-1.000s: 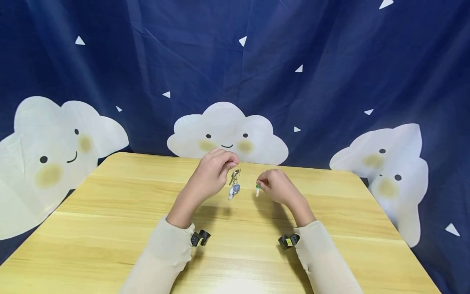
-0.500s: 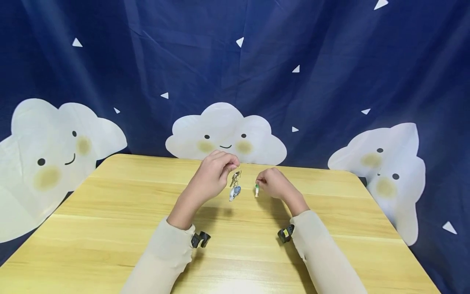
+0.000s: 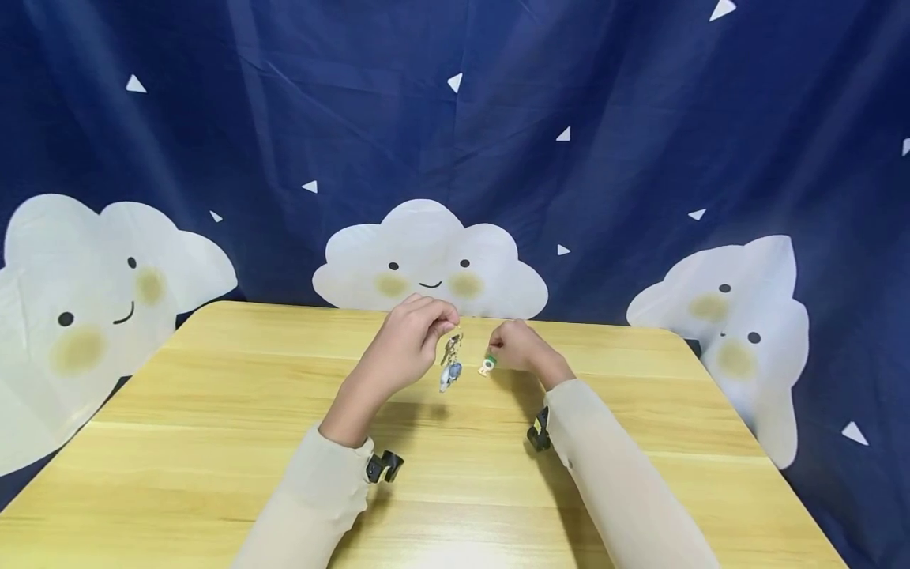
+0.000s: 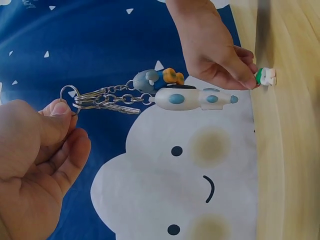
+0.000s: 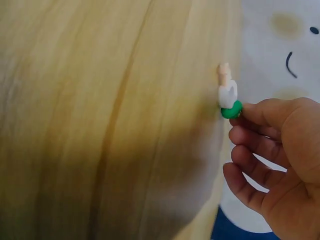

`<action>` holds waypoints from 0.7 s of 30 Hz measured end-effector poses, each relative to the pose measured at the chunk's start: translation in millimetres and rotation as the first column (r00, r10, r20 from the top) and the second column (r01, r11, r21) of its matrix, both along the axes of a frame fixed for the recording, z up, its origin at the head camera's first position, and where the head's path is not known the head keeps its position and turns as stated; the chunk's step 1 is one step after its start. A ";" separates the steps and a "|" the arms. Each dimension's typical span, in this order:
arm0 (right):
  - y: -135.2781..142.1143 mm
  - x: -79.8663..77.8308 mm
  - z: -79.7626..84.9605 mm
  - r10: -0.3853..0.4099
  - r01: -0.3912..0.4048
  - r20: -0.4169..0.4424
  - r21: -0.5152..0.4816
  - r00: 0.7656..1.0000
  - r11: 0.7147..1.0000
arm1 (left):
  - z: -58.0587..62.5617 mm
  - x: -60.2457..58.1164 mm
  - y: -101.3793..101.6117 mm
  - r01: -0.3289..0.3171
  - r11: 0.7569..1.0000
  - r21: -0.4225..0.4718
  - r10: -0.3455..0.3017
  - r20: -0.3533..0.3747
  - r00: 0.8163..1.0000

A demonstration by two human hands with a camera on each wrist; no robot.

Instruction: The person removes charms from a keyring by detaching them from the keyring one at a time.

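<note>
In the head view my left hand (image 3: 407,344) pinches the top of a key ring between thumb and fingertip, and the bunch hangs above the table. The left wrist view shows the metal key ring (image 4: 69,90), silver keys (image 4: 122,107), a white charm with blue spots (image 4: 175,99) and a small grey-blue figure charm (image 4: 148,79) with orange feet, both on chains. My right hand (image 3: 520,345) pinches a small white figurine (image 5: 228,95) by its green part, a short way right of the charms. The figurine is apart from the key ring.
Both hands are above a light wooden table (image 3: 235,442). Behind it hangs a dark blue curtain (image 3: 398,103) printed with smiling white clouds. Black wrist cameras (image 3: 385,467) sit at both cuffs.
My right hand has moved slightly left, toward the hanging keys, and turned so the figurine tilts. The left hand still holds the key ring in nearly the same place. The head view has shifted slightly.
</note>
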State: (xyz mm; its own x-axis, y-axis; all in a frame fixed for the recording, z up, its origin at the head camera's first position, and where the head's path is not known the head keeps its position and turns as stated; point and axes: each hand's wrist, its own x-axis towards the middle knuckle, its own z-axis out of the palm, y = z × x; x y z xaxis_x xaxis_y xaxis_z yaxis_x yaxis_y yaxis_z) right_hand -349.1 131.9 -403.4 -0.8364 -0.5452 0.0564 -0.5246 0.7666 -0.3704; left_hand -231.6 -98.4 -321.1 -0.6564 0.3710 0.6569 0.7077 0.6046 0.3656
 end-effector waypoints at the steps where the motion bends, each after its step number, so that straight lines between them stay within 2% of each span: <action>1: 0.1 -1.6 -1.5 -0.017 0.017 0.013 0.003 1.000 1.000 | -0.4 -0.3 0.2 0.002 1.000 -0.001 -0.002 0.001 1.000; 5: 1.2 -6.8 -6.0 -0.071 0.072 0.061 -0.001 0.996 0.997 | -2.3 -1.3 0.4 0.001 1.000 -0.003 -0.001 0.004 1.000; 13: 0.7 -9.8 -6.4 -0.105 0.109 0.113 -0.024 0.988 0.994 | -3.6 -2.0 1.9 0.007 1.000 0.002 -0.007 0.006 1.000; 21: 1.3 -10.6 -4.8 -0.100 0.102 0.112 -0.011 0.989 0.995 | -2.7 -1.1 3.2 -0.009 1.000 -0.006 0.009 0.040 0.999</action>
State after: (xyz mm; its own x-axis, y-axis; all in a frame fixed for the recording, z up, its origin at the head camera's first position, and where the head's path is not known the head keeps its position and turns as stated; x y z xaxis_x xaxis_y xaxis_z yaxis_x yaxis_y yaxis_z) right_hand -359.8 133.3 -408.2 -0.8886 -0.4576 -0.0317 -0.4000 0.8069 -0.4347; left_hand -232.8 -95.2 -323.8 -0.6853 0.3686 0.6280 0.6872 0.6127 0.3903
